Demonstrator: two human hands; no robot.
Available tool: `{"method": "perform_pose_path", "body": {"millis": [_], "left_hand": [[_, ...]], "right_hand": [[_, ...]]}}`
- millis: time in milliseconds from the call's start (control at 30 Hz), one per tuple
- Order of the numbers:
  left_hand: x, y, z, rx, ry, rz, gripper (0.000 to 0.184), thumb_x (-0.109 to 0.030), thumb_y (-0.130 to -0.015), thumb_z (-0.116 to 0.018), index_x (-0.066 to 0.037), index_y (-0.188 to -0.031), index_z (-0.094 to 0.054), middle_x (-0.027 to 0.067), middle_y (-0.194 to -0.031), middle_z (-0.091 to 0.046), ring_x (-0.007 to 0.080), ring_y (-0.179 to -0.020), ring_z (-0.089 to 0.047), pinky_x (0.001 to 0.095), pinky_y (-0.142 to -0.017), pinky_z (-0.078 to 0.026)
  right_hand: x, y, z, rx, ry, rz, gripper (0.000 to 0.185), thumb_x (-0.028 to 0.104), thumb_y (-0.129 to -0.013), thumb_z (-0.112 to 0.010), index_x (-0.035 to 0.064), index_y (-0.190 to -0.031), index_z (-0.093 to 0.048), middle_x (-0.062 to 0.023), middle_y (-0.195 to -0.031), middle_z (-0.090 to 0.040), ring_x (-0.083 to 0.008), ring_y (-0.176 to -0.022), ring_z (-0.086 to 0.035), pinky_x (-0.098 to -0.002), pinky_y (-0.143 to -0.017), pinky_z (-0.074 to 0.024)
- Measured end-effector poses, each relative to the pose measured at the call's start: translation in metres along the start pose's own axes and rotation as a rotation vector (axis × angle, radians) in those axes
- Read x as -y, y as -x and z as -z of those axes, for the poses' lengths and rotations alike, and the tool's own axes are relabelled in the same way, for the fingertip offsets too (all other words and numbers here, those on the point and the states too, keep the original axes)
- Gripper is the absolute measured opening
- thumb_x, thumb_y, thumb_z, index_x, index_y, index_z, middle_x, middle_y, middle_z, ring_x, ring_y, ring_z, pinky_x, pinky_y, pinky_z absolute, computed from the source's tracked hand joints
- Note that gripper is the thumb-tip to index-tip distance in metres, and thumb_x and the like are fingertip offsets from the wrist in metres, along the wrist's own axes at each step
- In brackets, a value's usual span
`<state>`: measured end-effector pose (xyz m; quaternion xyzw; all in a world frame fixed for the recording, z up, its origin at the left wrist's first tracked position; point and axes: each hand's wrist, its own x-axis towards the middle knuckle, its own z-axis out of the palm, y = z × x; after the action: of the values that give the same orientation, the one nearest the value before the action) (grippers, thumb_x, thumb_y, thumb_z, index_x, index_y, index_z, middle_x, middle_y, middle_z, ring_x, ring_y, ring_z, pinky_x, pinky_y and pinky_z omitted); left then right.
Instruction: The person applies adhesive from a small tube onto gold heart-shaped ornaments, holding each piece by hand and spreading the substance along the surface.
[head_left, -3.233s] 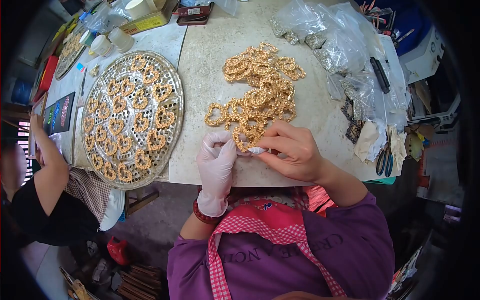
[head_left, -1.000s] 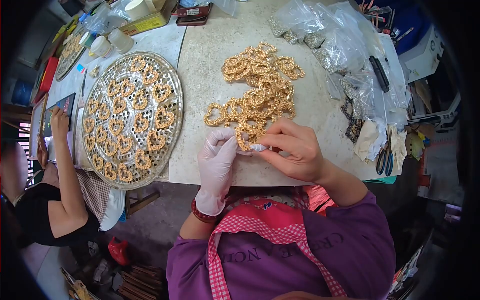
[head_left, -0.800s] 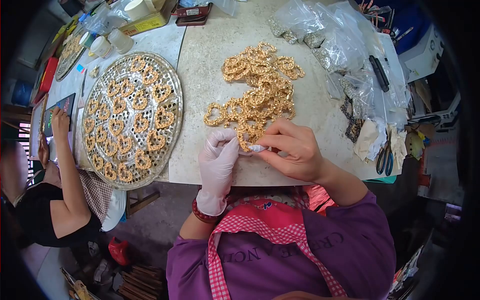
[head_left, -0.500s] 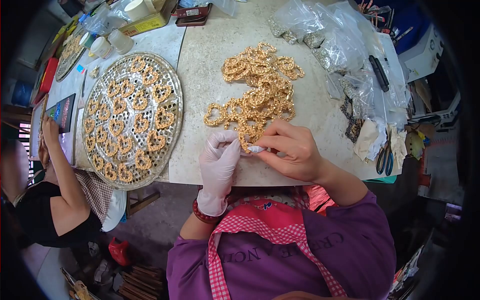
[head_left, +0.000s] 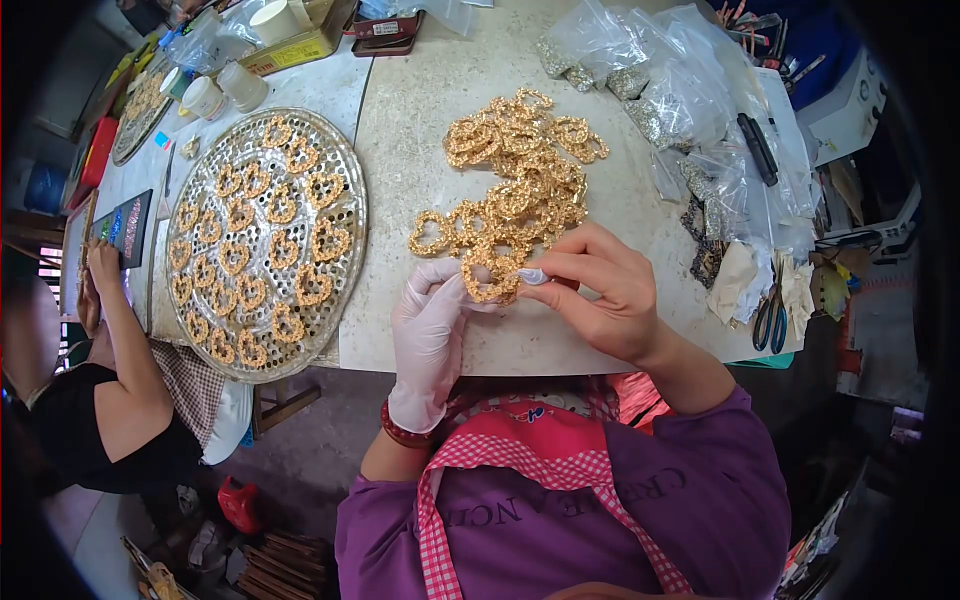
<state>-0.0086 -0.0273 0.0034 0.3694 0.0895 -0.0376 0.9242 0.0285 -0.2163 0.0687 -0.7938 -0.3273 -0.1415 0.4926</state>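
My left hand (head_left: 430, 325), in a white glove, pinches a gold heart-shaped piece (head_left: 490, 281) by its left and lower side. My right hand (head_left: 598, 290) is bare and closed at the fingertips on a small white wrapped tip (head_left: 533, 275), which meets the right side of the heart; whether it is a tool or a fingertip wrapping I cannot make out. Just beyond my hands lies a heap of gold textured pieces (head_left: 525, 180). To the left, a round perforated metal tray (head_left: 345, 270) bears several gold hearts in a loose spread.
Plastic bags (head_left: 690, 90) of small beads, a black pen (head_left: 758, 148) and dark-handled scissors (head_left: 770, 322) lie at the right. Cups (head_left: 203, 96) and a yellow box (head_left: 295, 50) stand at the back left. A co-worker's arm (head_left: 135, 335) reaches over a dark panel (head_left: 122, 228) at far left.
My right hand has moved slightly right and up, and the held heart now shows more fully, turned open toward the camera. The co-worker's hand has moved off the dark panel's middle, toward its near edge.
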Motion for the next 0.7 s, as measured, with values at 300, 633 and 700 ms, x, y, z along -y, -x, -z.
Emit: {"method": "perform_pose_path", "body": {"millis": [300, 633, 700], "left_hand": [[-0.0002, -0.0001, 0.0014, -0.013, 0.026, 0.013, 0.015, -0.002, -0.096, -0.056, 0.002, -0.11, -0.057, 0.0139, -0.101, -0.068, 0.0194, -0.084, -0.068, 0.0312, -0.074, -0.058], [0.0003, 0.0002, 0.0031, -0.012, 0.033, 0.003, 0.015, -0.003, -0.096, -0.055, 0.002, -0.11, -0.057, 0.0141, -0.102, -0.068, 0.0193, -0.084, -0.068, 0.0314, -0.075, -0.059], [0.0003, 0.0004, 0.0029, -0.01, 0.034, 0.002, 0.015, -0.003, -0.097, -0.054, 0.002, -0.111, -0.057, 0.0141, -0.101, -0.068, 0.0192, -0.084, -0.068, 0.0312, -0.074, -0.059]], "right_hand": [[0.0053, -0.0024, 0.0031, 0.009, -0.02, -0.007, 0.019, -0.004, -0.073, -0.077, -0.0042, -0.09, -0.069, -0.0099, -0.079, -0.06, -0.0144, -0.061, -0.06, -0.0251, -0.05, -0.0491], [0.0029, -0.0008, 0.0018, 0.014, -0.008, -0.012, 0.018, -0.004, -0.073, -0.076, -0.0036, -0.089, -0.069, -0.0091, -0.079, -0.06, -0.0134, -0.061, -0.06, -0.0247, -0.049, -0.0486], [0.0029, -0.0008, 0.0015, 0.019, -0.008, -0.019, 0.018, -0.004, -0.073, -0.076, -0.0034, -0.089, -0.069, -0.0089, -0.079, -0.06, -0.0133, -0.061, -0.06, -0.0248, -0.049, -0.0486]]}}
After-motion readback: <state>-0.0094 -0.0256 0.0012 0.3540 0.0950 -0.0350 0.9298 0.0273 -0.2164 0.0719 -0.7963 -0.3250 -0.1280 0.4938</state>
